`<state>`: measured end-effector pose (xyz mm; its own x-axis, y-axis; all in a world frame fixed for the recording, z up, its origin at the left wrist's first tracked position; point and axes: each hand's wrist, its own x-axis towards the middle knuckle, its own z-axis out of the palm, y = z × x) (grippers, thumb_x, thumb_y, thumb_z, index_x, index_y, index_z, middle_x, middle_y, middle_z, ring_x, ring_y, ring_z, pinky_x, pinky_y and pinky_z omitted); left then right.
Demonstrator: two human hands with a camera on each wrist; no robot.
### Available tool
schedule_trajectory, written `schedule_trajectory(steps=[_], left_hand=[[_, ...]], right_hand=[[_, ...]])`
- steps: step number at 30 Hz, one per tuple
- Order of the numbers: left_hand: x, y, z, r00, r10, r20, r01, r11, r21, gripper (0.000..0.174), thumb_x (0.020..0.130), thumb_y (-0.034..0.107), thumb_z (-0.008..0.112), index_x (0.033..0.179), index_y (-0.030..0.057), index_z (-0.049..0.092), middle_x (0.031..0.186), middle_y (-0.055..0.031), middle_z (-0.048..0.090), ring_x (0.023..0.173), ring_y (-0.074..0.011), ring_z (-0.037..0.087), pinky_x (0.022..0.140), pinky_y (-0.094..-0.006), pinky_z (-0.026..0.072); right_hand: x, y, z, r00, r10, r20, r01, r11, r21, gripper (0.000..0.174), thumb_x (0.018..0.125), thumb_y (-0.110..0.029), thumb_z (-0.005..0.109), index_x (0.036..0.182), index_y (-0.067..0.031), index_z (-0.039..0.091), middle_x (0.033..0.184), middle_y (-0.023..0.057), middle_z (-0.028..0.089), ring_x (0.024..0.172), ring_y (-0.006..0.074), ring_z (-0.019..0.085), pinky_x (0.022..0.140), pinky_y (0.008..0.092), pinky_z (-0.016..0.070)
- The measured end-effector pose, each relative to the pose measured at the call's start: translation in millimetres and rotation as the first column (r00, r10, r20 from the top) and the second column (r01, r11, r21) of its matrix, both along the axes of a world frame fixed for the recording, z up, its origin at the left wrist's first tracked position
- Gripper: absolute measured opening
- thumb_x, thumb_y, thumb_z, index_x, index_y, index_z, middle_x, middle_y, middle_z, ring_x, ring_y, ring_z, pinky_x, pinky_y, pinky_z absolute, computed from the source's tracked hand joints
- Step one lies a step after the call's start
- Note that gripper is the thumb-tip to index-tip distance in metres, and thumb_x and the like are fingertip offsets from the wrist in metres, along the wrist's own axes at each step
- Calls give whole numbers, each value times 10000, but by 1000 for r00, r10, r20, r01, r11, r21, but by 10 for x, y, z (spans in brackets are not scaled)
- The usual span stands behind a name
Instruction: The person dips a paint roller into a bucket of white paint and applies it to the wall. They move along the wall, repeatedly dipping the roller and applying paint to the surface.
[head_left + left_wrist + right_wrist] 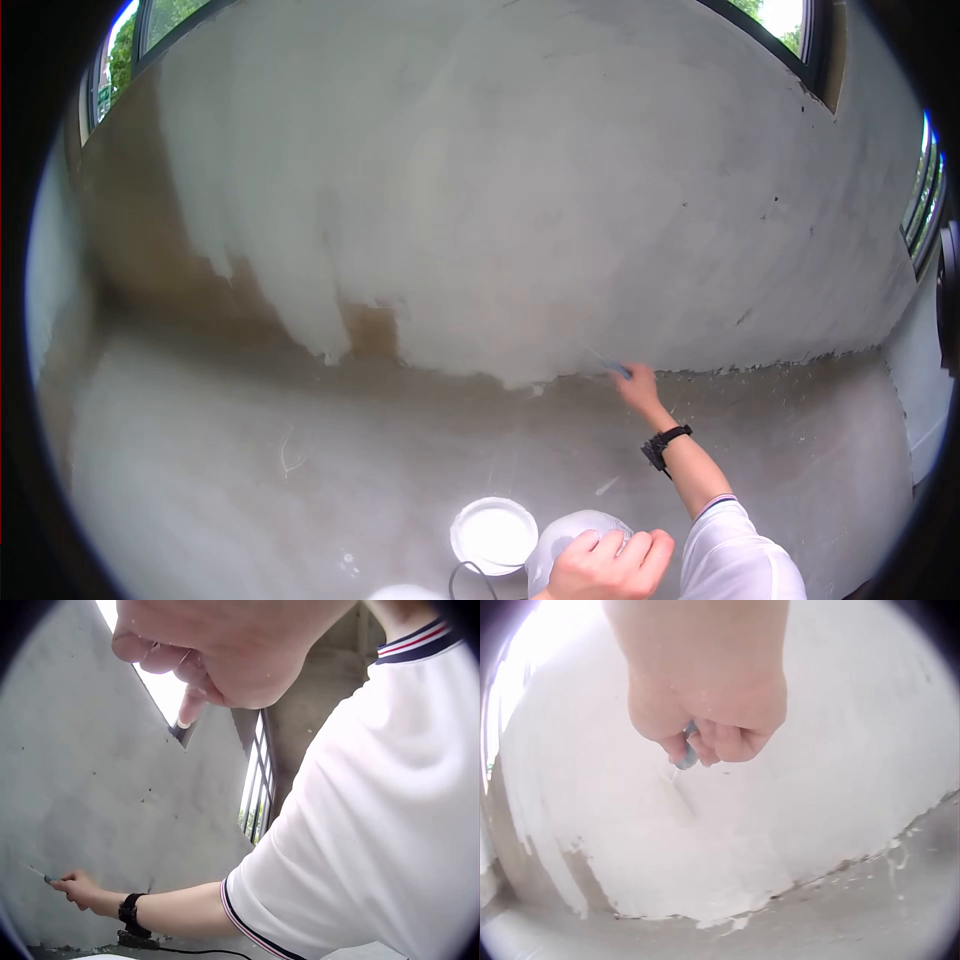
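My right hand (pixel 638 388) grips the blue handle of a wall tool (pixel 688 754), its arm stretched forward low on the wall. The tool's pale, narrow head (pixel 677 796) lies close against the pale coating (pixel 780 802) in the right wrist view; its exact kind I cannot tell. My left hand (pixel 612 567) hovers by my knee, fingers loosely curled around nothing. In the left wrist view that same hand (pixel 217 656) shows at the top, one fingertip pointing down. Left of my knee stands a white bucket (pixel 455 528) with white material (pixel 493 537) inside.
Brown uncoated wall (pixel 130 220) shows at the left, with a smaller brown patch (pixel 370 330) low down. The coating's ragged lower edge meets the grey floor (pixel 380 480), which has white splashes. Windows (pixel 790 30) sit above and at the sides. A dark cable (pixel 455 575) crosses the bucket.
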<state>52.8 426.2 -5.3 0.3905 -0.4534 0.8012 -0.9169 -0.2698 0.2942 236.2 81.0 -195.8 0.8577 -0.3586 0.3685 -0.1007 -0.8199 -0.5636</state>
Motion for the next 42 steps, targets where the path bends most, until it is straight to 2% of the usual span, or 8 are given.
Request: schedule_trajectory(steps=[9,16,23,29,33,36,38,42], left_hand=[[55,-125,-5,997,79,-6,-79,997,5,109,667,150,639,686,116,536,598,-22,415,542,-176,485,506,-322,390],[15,-303,-148,1000,-13,-22,13,1000,1,94,663,144,629,696,108,548,595,-13,418,526,-168,481,495,-318,384],[26,-229,-130,997,-60,-44,59,998,-17,90,652,131,622,690,115,541,591,-14,414,508,-164,472,471,-313,368],[44,-186,-102,999,-30,-17,29,999,-39,102,659,126,626,675,124,526,586,-16,407,505,-177,474,467,-319,368],[59,-212,-138,999,-39,-12,38,999,-22,130,657,133,634,661,136,503,587,-15,415,508,-181,483,475,-325,376],[105,-258,-237,1000,-8,-12,8,999,42,156,651,144,644,652,142,488,590,-18,430,514,-186,495,489,-335,394],[190,-278,-403,997,59,52,-60,998,25,147,693,153,652,650,164,511,572,43,368,493,-98,404,460,-259,280],[298,-239,-470,992,111,56,-113,993,33,181,705,174,654,636,194,488,565,48,356,466,-101,387,439,-262,266]], right_hand=[[856,1013,594,986,169,-9,-166,974,157,327,849,-319,686,1025,-47,726,770,196,673,702,346,648,644,383,483],[285,-518,743,998,3,63,-2,1000,-8,363,835,-337,716,1040,-38,736,841,178,717,771,224,685,714,355,507],[-662,-1432,993,968,-235,83,247,949,-194,326,814,-261,737,1016,-5,731,841,189,714,793,274,712,709,353,523],[-289,-920,591,987,-29,159,46,994,-101,331,827,-272,732,1028,-9,726,837,203,701,754,279,702,680,360,516],[431,340,800,990,128,-51,-130,991,-35,298,858,-310,698,1038,-75,736,825,185,691,724,330,666,660,368,503],[986,1015,861,964,247,99,-248,969,-2,319,848,-333,694,1028,-74,737,774,173,678,691,346,635,645,374,491],[1160,1129,989,967,230,108,-236,971,39,327,843,-340,698,1028,-73,738,776,170,682,693,336,641,652,370,493],[1060,653,1075,989,141,44,-146,980,137,348,840,-354,701,1036,-69,741,805,162,705,720,286,669,678,351,499]])
